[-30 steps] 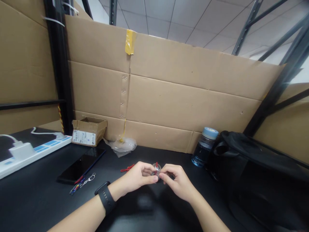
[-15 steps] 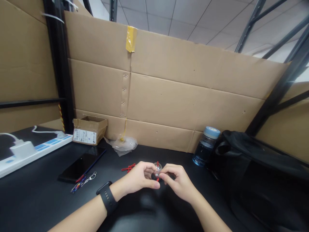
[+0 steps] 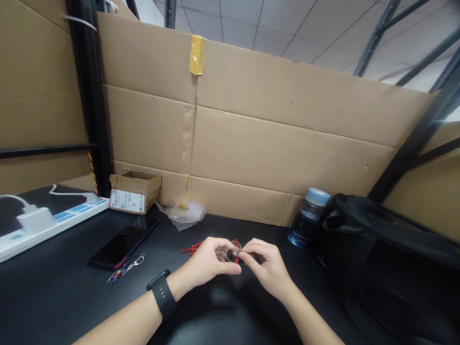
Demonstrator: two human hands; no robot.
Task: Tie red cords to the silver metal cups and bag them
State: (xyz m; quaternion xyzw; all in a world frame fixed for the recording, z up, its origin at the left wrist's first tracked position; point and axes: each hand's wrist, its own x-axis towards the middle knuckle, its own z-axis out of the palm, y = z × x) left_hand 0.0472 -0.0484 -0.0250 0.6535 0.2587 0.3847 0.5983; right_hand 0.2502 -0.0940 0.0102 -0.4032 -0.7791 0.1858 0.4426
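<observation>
Grip shared between left hand (image 3: 217, 258) and right hand (image 3: 259, 261), nearly meeting at the lower centre of the frame around a small round item (image 3: 233, 258). Left hand curved in a loose C around the item's left side, thumb stretched along the near side, fingers partly hidden; firm hold or mere cradling, impossible to tell. Right hand narrow, thumb and forefinger tips pinched on the item's right edge. Bits of red cord (image 3: 235, 241) visible on the item, finer details too small to read.

For good control, best to steady with the left and leave fine movement to the right. Pinch lightly: rounded surface probably slippery under hard squeezing. Wise, too, to stay low over the table (image 3: 266, 232) in case of a drop, and to leave the cord visible between the fingertips, free of snags.

Just left of the left hand, a red cord bundle (image 3: 192, 248), better left untangled from the work. Farther toward the left of the frame, a keychain (image 3: 125, 270) and a dark phone (image 3: 124, 242). Toward the right, a bottle (image 3: 307, 218) beside a black bag (image 3: 388, 268).
</observation>
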